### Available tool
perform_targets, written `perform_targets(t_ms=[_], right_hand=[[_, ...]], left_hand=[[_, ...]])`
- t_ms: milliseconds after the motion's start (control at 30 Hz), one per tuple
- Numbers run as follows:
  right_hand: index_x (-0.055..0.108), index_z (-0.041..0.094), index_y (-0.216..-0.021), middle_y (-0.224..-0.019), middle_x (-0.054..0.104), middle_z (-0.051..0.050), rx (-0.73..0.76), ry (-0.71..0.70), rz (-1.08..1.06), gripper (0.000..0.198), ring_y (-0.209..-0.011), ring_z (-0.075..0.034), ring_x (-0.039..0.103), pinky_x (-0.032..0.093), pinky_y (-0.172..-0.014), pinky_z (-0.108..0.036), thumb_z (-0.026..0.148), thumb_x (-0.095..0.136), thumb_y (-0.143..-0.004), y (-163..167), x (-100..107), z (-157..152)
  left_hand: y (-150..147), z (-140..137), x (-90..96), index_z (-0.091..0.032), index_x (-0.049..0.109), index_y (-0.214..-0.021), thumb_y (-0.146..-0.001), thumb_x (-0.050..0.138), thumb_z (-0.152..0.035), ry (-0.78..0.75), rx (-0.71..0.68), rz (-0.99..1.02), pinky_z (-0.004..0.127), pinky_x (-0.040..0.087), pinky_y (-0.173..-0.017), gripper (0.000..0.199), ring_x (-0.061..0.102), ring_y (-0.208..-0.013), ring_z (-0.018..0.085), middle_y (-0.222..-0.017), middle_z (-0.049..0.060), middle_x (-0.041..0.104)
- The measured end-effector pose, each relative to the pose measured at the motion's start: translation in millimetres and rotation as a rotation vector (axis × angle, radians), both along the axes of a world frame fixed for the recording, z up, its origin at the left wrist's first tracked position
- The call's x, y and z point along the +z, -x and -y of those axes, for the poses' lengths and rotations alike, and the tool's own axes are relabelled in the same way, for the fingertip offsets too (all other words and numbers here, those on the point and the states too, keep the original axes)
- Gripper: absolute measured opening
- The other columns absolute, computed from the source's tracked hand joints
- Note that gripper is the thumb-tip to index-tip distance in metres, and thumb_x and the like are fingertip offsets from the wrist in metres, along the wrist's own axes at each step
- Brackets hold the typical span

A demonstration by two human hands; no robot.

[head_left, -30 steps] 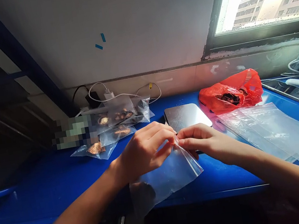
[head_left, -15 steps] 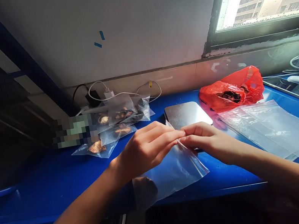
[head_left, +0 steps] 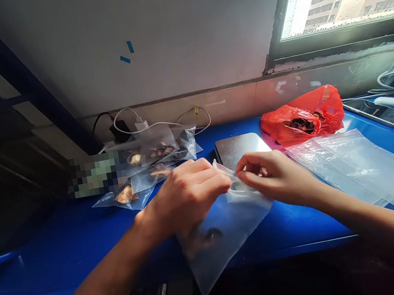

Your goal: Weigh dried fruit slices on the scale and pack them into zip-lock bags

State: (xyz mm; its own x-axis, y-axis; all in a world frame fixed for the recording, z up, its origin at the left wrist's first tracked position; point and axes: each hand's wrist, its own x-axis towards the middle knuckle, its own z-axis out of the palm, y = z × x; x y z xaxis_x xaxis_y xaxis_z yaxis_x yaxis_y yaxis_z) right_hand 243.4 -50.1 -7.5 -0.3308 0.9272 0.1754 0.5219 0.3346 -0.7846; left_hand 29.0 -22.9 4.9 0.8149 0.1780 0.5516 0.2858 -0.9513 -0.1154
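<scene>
A clear zip bag [head_left: 230,228] hangs from my two hands at the front edge of the blue table, its lower corner below the edge. Dark brown pieces show blurred inside it. My left hand [head_left: 192,189] is closed on the bag's top left, fingers curled over the rim. With thumb and forefinger my right hand [head_left: 264,171] pinches the zip edge on the other side, and the bag's mouth gapes between the hands. Just behind them lies a flat scale with a silver top [head_left: 238,146], partly covered by my right hand.
Several filled clear bags [head_left: 159,172] lie at the back left beside a white charger [head_left: 141,124] and cables. A red plastic bag [head_left: 304,121] with dark pieces stands behind flat, unfilled zip bags [head_left: 372,167]. A phone [head_left: 385,112] lies at right on the blue table [head_left: 85,248].
The hands have moved slightly apart and the bag's mouth has opened between them. The bag now hangs lower and its contents have shifted. The view has tilted a little.
</scene>
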Motion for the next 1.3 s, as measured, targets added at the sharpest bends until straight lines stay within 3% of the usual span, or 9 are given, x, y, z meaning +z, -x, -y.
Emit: perform_targets(t_ms=[100, 233, 467, 533, 633, 800, 933, 1167, 1300], right_hand=[[0.059, 0.019, -0.098, -0.078, 0.061, 0.0, 0.125, -0.073, -0.026, 0.02, -0.064, -0.01, 0.049, 0.037, -0.058, -0.022, 0.037, 0.051, -0.092, 4.5, 1.5, 11.0], [0.057, 0.019, -0.085, -0.083, 0.059, -0.003, 0.199, -0.105, 0.027, 0.028, -0.07, -0.012, 0.05, 0.038, -0.063, -0.024, 0.043, 0.048, -0.095, 9.1, 1.3, 21.7], [0.062, 0.018, -0.077, -0.085, 0.056, -0.004, 0.278, -0.122, -0.173, 0.029, -0.076, -0.013, 0.053, 0.043, -0.069, -0.026, 0.044, 0.056, -0.09, -2.9, 20.0, 24.7], [0.062, 0.025, -0.103, -0.095, 0.058, -0.004, 0.167, -0.139, -0.316, 0.024, -0.086, -0.016, 0.056, 0.046, -0.077, -0.028, 0.044, 0.056, -0.091, -9.8, 22.3, 32.8], [0.04, 0.034, -0.134, -0.113, 0.056, -0.006, -0.086, -0.151, -0.488, 0.05, -0.107, -0.021, 0.056, 0.048, -0.09, -0.034, 0.044, 0.06, -0.088, -20.7, 7.6, 47.7], [0.027, 0.04, -0.138, -0.135, 0.046, -0.009, -0.091, 0.02, -0.699, 0.065, -0.116, -0.025, 0.056, 0.054, -0.086, -0.039, 0.05, 0.062, -0.084, -37.2, -27.0, 51.8], [0.033, 0.038, -0.135, -0.144, 0.041, -0.01, -0.179, -0.021, -0.856, 0.058, -0.115, -0.028, 0.058, 0.056, -0.066, -0.034, 0.061, 0.052, -0.085, -56.7, -15.9, 36.0], [0.058, 0.026, -0.094, -0.107, 0.062, -0.01, -0.618, -0.157, -0.915, 0.016, -0.1, -0.028, 0.066, 0.055, -0.07, -0.038, 0.038, 0.061, -0.084, -115.1, 18.1, 19.0], [0.063, 0.03, -0.116, -0.106, 0.064, -0.011, -0.844, -0.459, -0.754, 0.036, -0.097, -0.027, 0.067, 0.056, -0.073, -0.046, 0.031, 0.068, -0.08, -144.9, 17.9, 18.5]], left_hand=[[3.6, -1.2, 0.7, -0.018, 0.06, -0.094, -0.094, 0.049, -0.011, 0.088, 0.087, -0.057, 0.029, 0.049, -0.075, 0.013, 0.06, -0.081, 0.016, -0.088, 0.002, 0.069], [6.6, -4.3, 1.9, -0.019, 0.058, -0.093, -0.093, 0.05, -0.01, 0.106, 0.166, -0.073, 0.03, 0.046, -0.079, 0.012, 0.058, -0.086, 0.017, -0.093, 0.001, 0.069], [13.1, -23.9, -0.6, -0.024, 0.062, -0.096, -0.091, 0.052, -0.015, -0.098, 0.323, 0.086, 0.04, 0.042, -0.083, 0.014, 0.057, -0.095, 0.025, -0.095, 0.0, 0.07], [13.9, -29.5, 6.6, -0.022, 0.064, -0.092, -0.091, 0.053, -0.018, -0.136, 0.304, 0.221, 0.039, 0.044, -0.08, 0.012, 0.058, -0.089, 0.023, -0.09, 0.001, 0.07], [8.1, -38.6, 31.3, -0.02, 0.064, -0.087, -0.09, 0.058, -0.024, -0.067, 0.316, 0.445, 0.033, 0.048, -0.067, 0.008, 0.06, -0.073, 0.018, -0.077, 0.001, 0.066], [-35.5, -52.1, 80.4, -0.017, 0.065, -0.086, -0.092, 0.06, -0.028, 0.036, 0.237, 0.608, 0.023, 0.045, -0.052, 0.014, 0.057, -0.056, 0.009, -0.069, -0.002, 0.063], [-85.5, -50.8, 95.7, -0.016, 0.063, -0.095, -0.096, 0.051, -0.036, 0.112, 0.165, 0.48, 0.023, 0.051, -0.064, 0.024, 0.067, -0.073, 0.01, -0.079, -0.004, 0.064], [-145.4, -51.5, 78.0, -0.025, 0.053, -0.123, -0.094, 0.053, -0.035, 0.222, 0.117, 0.526, 0.027, 0.053, -0.074, 0.031, 0.061, -0.114, 0.024, -0.129, 0.003, 0.053], [-187.3, -54.2, 33.8, -0.015, 0.037, -0.138, -0.087, 0.065, -0.042, 0.351, 0.151, 0.559, 0.038, 0.051, -0.092, 0.065, 0.052, -0.124, 0.032, -0.142, 0.019, 0.04]])
